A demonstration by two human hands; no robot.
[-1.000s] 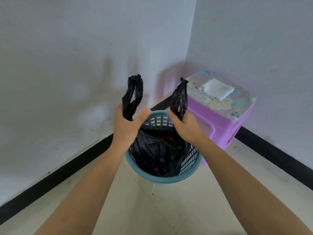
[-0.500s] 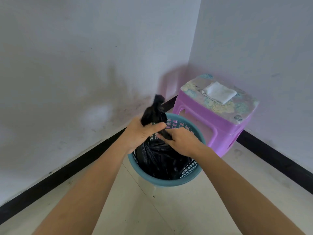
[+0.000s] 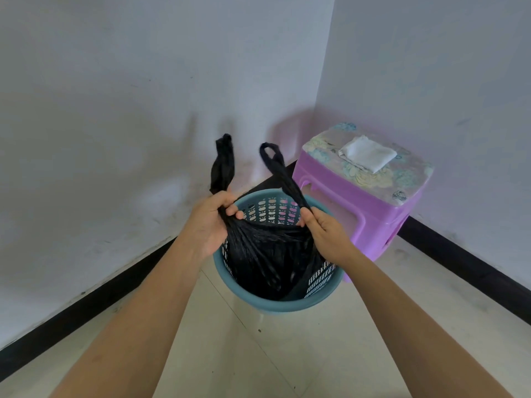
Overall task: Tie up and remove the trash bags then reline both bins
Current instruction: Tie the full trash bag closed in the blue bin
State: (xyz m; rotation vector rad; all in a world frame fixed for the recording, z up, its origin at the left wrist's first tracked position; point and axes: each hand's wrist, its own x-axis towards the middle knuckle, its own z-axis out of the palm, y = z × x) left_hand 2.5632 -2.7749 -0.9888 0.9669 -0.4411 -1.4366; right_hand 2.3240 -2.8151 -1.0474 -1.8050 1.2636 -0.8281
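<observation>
Change: left hand (image 3: 209, 222) and right hand (image 3: 324, 234) drawn apart since crossing.
Hold: each grips one trash bag (image 3: 267, 254) handle.
Technique: pull evenly outward, cinching the knot low.

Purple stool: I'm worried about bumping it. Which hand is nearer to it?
Right. The right hand pinches a bag handle beside the purple stool; the left hand grips the other handle across the blue bin, farther away.
</observation>
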